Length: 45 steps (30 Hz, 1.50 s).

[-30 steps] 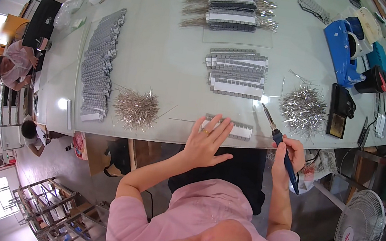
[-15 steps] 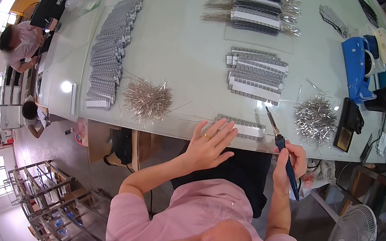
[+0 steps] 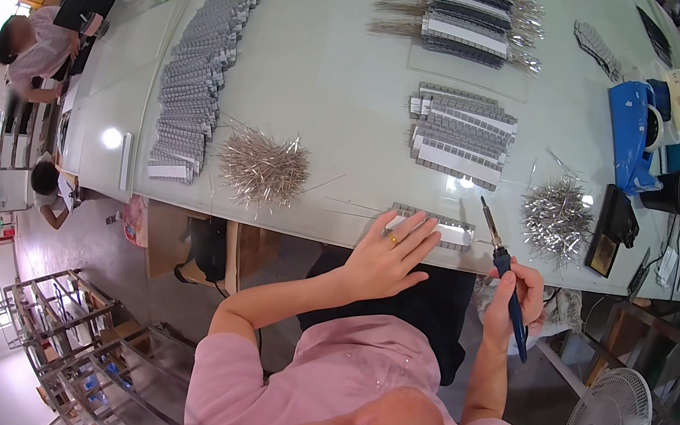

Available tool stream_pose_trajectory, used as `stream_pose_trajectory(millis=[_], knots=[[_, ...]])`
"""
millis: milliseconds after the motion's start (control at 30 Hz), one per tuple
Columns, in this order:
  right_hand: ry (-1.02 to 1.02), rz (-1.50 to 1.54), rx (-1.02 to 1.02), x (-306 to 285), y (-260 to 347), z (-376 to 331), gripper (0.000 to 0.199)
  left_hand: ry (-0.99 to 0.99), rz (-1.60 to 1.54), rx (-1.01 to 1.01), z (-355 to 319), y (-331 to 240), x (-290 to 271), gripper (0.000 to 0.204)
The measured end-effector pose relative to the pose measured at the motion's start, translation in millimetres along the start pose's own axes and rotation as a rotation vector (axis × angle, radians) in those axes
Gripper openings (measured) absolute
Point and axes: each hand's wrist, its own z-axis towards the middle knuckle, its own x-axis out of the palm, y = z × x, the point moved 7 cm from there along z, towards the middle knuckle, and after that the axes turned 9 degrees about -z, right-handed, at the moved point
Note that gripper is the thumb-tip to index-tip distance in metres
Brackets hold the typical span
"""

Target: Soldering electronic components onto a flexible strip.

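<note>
Head view: grey-and-white segmented strip (image 3: 455,234) by near edge of pale-green bench (image 3: 337,108), my left hand (image 3: 385,262) spread over it; right hand (image 3: 527,293) pinching blue-handled soldering iron (image 3: 501,259). Strip probably light, stiff; grip long edges.

A white fan (image 3: 612,416) stands lower right; a blue tape dispenser (image 3: 626,131) sits upper right.

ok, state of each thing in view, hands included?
left hand: open, fingers spread
gray strip: lying flat, partly covered
right hand: closed around soldering iron
soldering iron: held, tip clear of gray strip
left wire heap: loosely piled
right wire heap: loosely piled
fan: whether spinning, cannot tell
</note>
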Motion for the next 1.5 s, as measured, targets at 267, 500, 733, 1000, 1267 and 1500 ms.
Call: stream_pose_trajectory(millis=[267, 500, 733, 1000, 1267, 1500], knots=[[0.043, 0.007, -0.024, 7, 8, -1, 0.009, -0.131, 0.052, 0.007, -27, 11, -15, 0.061], [0.198, -0.022, -0.076, 27, 21, -4, 0.011, -0.272, 0.158, -0.174, -47, 51, -48, 0.059], [0.275, -0.049, -0.144, 52, 49, -4, 0.008, -0.249, 0.142, -0.134, -50, 54, -47, 0.061], [0.328, -0.119, -0.144, 62, 57, -10, 0.009, -0.244, 0.122, -0.124, -48, 55, -47, 0.06], [0.322, -0.154, -0.252, 73, 79, -10, 0.01, -0.228, 0.126, -0.099, -47, 57, -44, 0.061], [0.303, -0.214, -0.346, 82, 84, -11, 0.019, -0.212, 0.127, -0.092, -47, 57, -44, 0.061]])
